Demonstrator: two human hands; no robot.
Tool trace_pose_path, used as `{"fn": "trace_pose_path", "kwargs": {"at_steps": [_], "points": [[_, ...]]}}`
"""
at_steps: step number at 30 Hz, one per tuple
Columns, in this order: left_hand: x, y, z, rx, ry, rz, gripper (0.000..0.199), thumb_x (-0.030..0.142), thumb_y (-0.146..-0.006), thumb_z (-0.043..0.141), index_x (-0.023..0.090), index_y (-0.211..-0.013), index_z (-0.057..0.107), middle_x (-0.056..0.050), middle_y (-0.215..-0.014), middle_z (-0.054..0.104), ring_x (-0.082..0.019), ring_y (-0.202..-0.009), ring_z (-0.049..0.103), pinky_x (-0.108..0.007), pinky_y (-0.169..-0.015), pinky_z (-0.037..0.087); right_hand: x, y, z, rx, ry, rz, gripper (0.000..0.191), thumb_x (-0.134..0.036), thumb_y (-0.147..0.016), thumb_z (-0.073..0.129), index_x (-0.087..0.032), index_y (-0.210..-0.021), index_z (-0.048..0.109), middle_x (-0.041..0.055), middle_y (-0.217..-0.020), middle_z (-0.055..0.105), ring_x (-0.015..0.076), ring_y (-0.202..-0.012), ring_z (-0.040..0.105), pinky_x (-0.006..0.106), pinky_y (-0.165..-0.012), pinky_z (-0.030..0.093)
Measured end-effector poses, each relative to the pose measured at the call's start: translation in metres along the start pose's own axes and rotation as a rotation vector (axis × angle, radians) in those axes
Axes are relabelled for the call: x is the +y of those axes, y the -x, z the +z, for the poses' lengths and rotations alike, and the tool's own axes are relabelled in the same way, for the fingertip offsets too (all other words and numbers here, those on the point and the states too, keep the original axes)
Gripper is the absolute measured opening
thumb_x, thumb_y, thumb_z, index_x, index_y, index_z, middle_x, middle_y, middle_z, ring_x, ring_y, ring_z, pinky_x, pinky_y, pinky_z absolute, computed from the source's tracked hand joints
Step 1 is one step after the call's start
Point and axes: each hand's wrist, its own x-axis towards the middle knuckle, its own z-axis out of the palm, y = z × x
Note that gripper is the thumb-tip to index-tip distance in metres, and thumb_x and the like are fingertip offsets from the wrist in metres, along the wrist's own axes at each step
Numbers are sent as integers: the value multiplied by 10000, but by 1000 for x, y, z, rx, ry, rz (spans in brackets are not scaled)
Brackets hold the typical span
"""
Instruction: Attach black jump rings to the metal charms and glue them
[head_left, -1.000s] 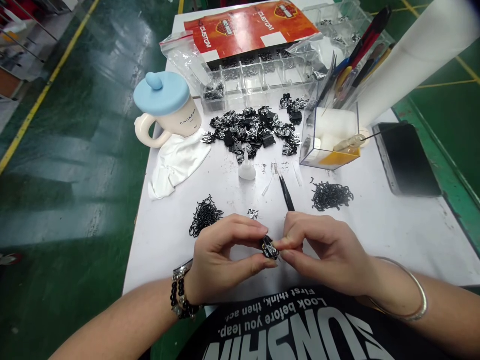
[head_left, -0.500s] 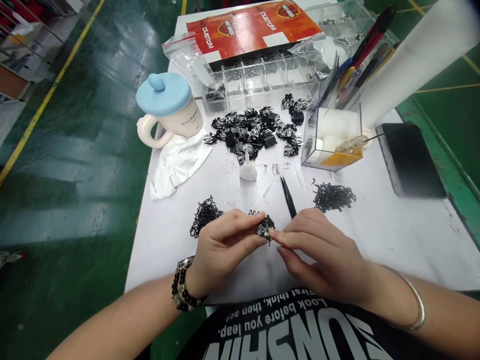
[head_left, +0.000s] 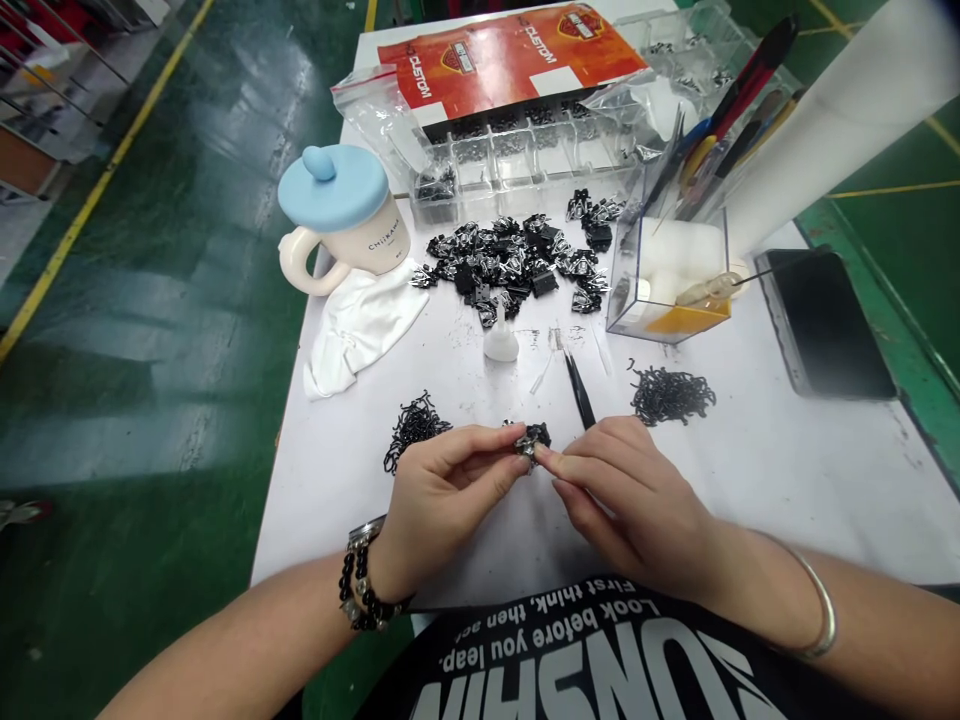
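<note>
White desk (head_left: 780,490) takes up most of what I see; across its far edge sits a clear tray (head_left: 517,185) w/ compartments, red-orange card (head_left: 517,60) on top. A white tube (head_left: 840,120) slants up nr the R edge; phone (head_left: 832,325) flat just inside that edge, clear tool box (head_left: 641,325) left of it. Lidded mug (head_left: 379,240) at the L edge, crumpled white cloth (head_left: 360,335) against it. Nr the middle of the near edge, left hand (head_left: 454,485): thumb & forefinger pinching. Right hand (head_left: 637,490): forefinger pressed to what L holds, thumb a bit apart, others bunched. Desk centre, twd far edge: pile (head_left: 510,265) of blk/silver pcs. Blk curved bits: L heap (head_left: 416,430) twd L edge, R heap (head_left: 673,395) twd R edge. Btwn them, blk tweezers (head_left: 580,392) just beyond R fingers, white bottle (head_left: 501,345) farther back. Smallest: blk-and-silver part (head_left: 534,440), btwn the two hands, nr side of desk; detail too small to read.
</note>
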Motion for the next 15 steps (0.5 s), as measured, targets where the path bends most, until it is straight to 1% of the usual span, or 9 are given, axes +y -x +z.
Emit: {"fn": "trace_pose_path", "kwargs": {"at_steps": [3,5,7,10,12,15], "points": [[-2,2,0,-28,25,-31,352,50,-687,730,239,-982,701,23,-922,736,-128,-819,708,-142,-778,585,-1,0,1,10,-17,3,200,-75,-840,498,-86,-1033,550,69,-790,602,151,-738,484,324,-660,376],[-5,4,-1,-38,11,-19,362,71,-680,743,234,-998,691,7,-924,732,-146,-808,711,-176,-770,599,-3,0,0,10,-46,11,204,-74,-842,489,-93,-1036,550,66,-788,598,152,-737,487,323,-659,380],[-8,5,-1,-17,-67,62,367,82,-665,758,219,-998,687,-9,-920,724,-151,-778,713,-196,-741,613,-4,-1,-1,7,-81,31,222,-80,-850,471,-109,-1056,548,59,-787,595,151,-734,486,323,-659,387],[-10,5,-2,30,-253,267,355,67,-647,768,188,-972,692,-24,-877,717,-132,-733,696,-193,-685,611,-5,-2,-4,-2,-155,54,269,-74,-849,460,-128,-1099,543,50,-794,592,147,-735,484,325,-661,398],[-10,4,-3,36,-333,374,339,45,-652,756,174,-959,693,-32,-866,723,-129,-745,685,-199,-687,599,-4,-2,-5,-17,-227,52,319,-62,-841,462,-134,-1143,533,52,-811,591,147,-751,493,327,-666,411],[-8,2,-4,25,-380,443,332,21,-671,726,165,-968,687,-47,-895,728,-136,-777,683,-219,-704,590,-2,-2,-7,-38,-317,56,363,-58,-839,456,-141,-1185,524,61,-836,593,149,-776,512,331,-675,435]]}}
